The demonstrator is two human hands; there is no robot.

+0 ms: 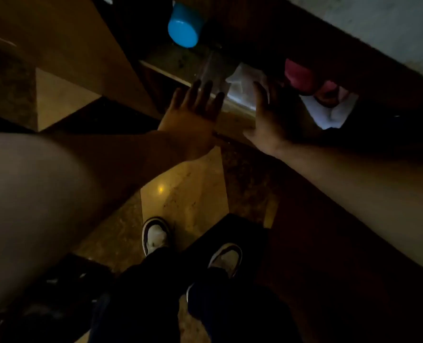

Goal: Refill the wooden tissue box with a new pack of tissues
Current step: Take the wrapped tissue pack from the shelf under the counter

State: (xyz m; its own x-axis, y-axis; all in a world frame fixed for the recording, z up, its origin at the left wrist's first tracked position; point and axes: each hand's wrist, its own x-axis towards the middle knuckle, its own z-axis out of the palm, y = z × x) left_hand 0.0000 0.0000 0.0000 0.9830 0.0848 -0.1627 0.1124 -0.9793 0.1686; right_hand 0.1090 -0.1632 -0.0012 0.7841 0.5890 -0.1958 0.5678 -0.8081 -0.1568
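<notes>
The scene is dim. My left hand (193, 112) reaches forward with fingers spread, palm down, holding nothing, at the edge of a low shelf (165, 73). My right hand (272, 117) is beside it, fingers apart, close to a pale clear-wrapped pack (242, 87) that lies on the shelf; whether it touches the pack I cannot tell. A pink-and-white package (324, 100) lies just right of my right hand. No wooden tissue box is visible.
A blue cup (184, 28) lies on its side further back on the shelf. A wooden cabinet panel (64, 45) stands at left. Below are a tiled floor (185, 194), my two white shoes (156, 236) and a dark mat (230, 231).
</notes>
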